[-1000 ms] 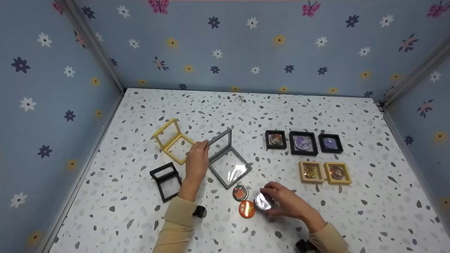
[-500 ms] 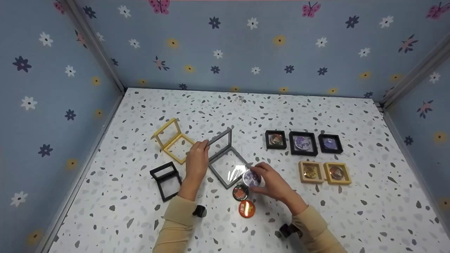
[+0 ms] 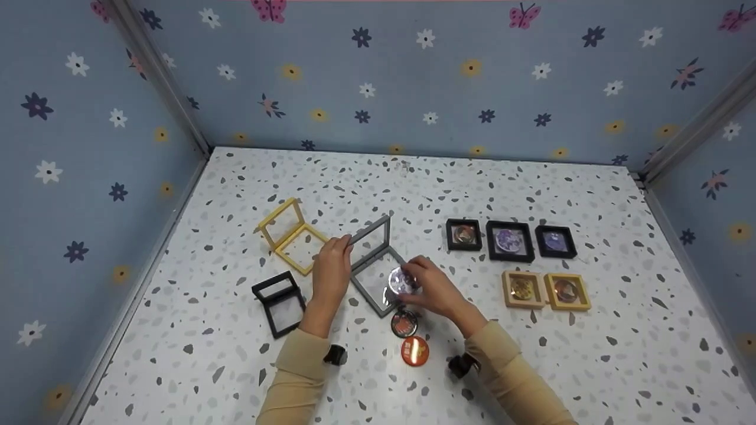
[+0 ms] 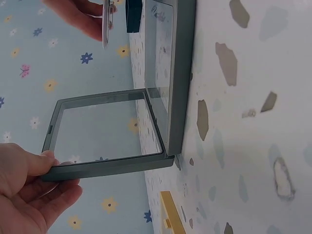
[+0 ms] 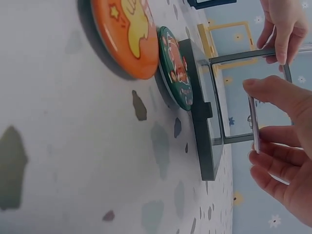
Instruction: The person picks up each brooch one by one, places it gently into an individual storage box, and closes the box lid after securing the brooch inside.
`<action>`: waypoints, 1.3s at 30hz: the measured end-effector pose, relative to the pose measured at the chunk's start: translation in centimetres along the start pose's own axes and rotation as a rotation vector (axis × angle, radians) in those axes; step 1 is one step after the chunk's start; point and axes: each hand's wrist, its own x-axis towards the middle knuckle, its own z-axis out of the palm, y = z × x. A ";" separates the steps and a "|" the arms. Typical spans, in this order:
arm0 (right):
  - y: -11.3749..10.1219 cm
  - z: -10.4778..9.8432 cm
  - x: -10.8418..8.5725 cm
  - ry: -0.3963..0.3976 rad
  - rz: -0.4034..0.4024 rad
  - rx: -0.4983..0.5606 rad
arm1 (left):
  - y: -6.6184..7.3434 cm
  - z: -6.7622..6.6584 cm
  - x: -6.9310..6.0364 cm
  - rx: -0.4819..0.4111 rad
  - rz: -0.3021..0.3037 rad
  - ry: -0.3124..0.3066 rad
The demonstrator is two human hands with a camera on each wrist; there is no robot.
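The left hand [image 3: 332,268] pinches the raised lid of a grey hinged frame [image 3: 366,297]; in the left wrist view, thumb and fingers grip the lid's corner [image 4: 58,171]. Between its thumb and fingers the right hand [image 3: 436,289] holds a round purple-and-white badge [image 3: 401,281] over the frame's clear lower half. Seen edge-on in the right wrist view, the badge [image 5: 254,124] is above the frame [image 5: 204,141], apart from it. Close to the frame's front corner lie a dark green badge with a red picture [image 3: 404,324] and an orange badge [image 3: 415,351].
An open yellow frame [image 3: 290,239] and an open black frame [image 3: 284,313] stand at the left. Several closed frames holding badges, black ones [image 3: 510,257] behind and yellow or tan ones [image 3: 585,298] in front, are at the right. Patterned walls [image 3: 401,77] border the table.
The right hand has carried the purple badge from beside the orange badge, up and leftward, to over the grey frame. The left hand has stayed at the lid.
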 end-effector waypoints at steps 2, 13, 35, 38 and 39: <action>0.0 0.3 0.5 -0.004 -0.006 -0.013 | 0.0 0.0 0.0 -0.002 0.005 0.000; -0.5 1.6 2.9 -0.033 -0.015 -0.075 | 0.0 0.0 0.0 -0.013 0.000 -0.008; -0.3 3.0 4.0 -0.035 -0.031 -0.149 | 0.0 0.1 -0.1 -0.018 0.014 0.015; -0.2 3.0 4.0 -0.049 -0.019 -0.149 | 0.0 0.2 -0.1 -0.013 0.014 0.016; -0.2 3.0 4.0 -0.052 -0.015 -0.147 | 0.0 0.2 -0.1 -0.011 0.013 0.015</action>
